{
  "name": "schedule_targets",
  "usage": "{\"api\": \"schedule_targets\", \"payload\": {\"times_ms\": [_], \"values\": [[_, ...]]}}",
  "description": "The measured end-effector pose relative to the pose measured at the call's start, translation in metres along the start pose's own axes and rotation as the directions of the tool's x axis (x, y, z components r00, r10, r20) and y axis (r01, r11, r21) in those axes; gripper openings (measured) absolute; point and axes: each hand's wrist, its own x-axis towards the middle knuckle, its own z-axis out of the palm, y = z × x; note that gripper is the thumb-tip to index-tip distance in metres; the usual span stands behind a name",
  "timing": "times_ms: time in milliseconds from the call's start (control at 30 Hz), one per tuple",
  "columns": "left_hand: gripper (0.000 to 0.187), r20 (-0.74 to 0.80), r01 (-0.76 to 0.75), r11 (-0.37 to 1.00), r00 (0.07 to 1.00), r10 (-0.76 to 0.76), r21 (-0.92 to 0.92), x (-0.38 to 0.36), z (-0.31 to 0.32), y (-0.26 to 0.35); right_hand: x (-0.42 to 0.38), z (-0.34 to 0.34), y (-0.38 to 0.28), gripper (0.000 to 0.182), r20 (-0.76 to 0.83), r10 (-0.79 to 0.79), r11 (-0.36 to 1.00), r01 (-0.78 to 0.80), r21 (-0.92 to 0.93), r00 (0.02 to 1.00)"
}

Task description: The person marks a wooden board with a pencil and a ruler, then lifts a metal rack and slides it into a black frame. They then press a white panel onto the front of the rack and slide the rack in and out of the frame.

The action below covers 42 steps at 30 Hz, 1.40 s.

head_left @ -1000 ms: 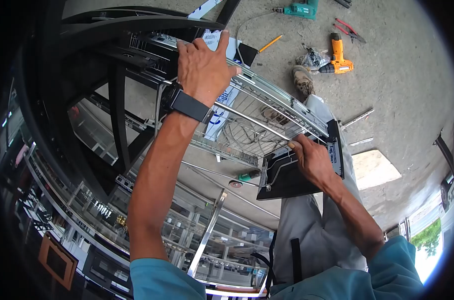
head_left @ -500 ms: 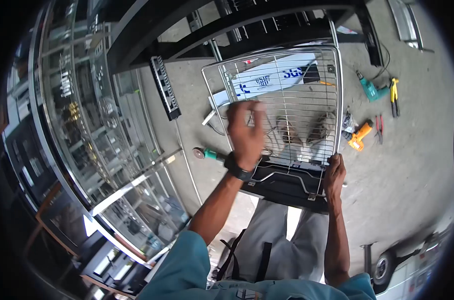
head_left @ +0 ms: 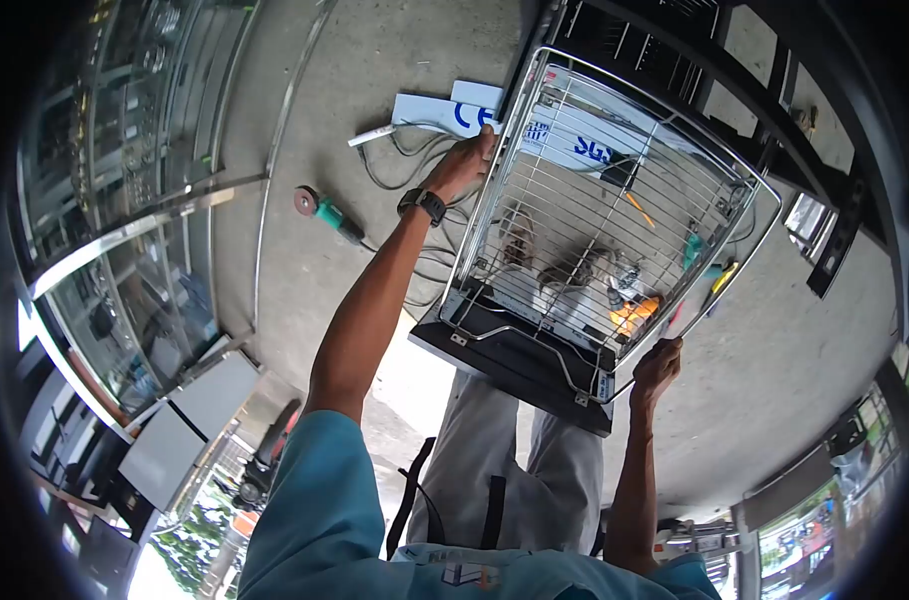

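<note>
A pull-out wire basket of bright metal rods, with a dark front panel at its near end, is held in front of my legs. My left hand is closed around its left rim, toward the far end; the fingertips are partly hidden by the rods. At the near right corner, my right hand grips the basket's edge beside the panel. A bent wire bar runs along the panel's inner side. Through the mesh I see my shoes and tools on the floor.
A black metal frame stands at the far right. On the floor lie a green angle grinder with its cable, an orange drill, yellow-handled pliers and white printed cardboard. Glass display shelving lines the left.
My left hand, earlier raised and blurred over the mesh, now holds the left rim. The basket sits turned at an angle in view, and my view has swung round. The right hand keeps its corner.
</note>
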Motion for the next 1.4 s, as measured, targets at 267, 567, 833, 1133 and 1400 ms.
{"api": "schedule_targets", "payload": {"times_ms": [267,567,833,1133,1400], "values": [[0.046,-0.022,-0.31,0.951,0.951,0.309,-0.024,-0.011,0.017,-0.025,-0.006,0.001,-0.005,0.049,-0.159,0.05,0.995,-0.063,-0.074,0.986],[0.05,-0.015,-0.204,0.975,0.978,0.206,0.089,-0.011,0.006,-0.016,-0.008,-0.003,-0.014,0.053,-0.034,0.067,0.997,-0.068,-0.036,0.997],[0.071,0.0,-0.184,0.978,0.983,0.185,0.1,0.013,0.007,-0.002,-0.015,-0.003,-0.019,0.052,-0.005,0.124,0.991,-0.124,0.054,0.992],[0.075,0.008,-0.247,0.959,0.969,0.248,0.136,0.045,0.02,0.017,-0.019,-0.01,-0.021,0.052,0.104,0.179,0.974,-0.191,0.119,0.978],[0.075,-0.008,-0.413,0.911,0.911,0.413,0.014,0.059,0.014,0.082,-0.018,-0.012,-0.025,0.05,0.158,0.142,0.981,-0.161,0.111,0.977]]}}
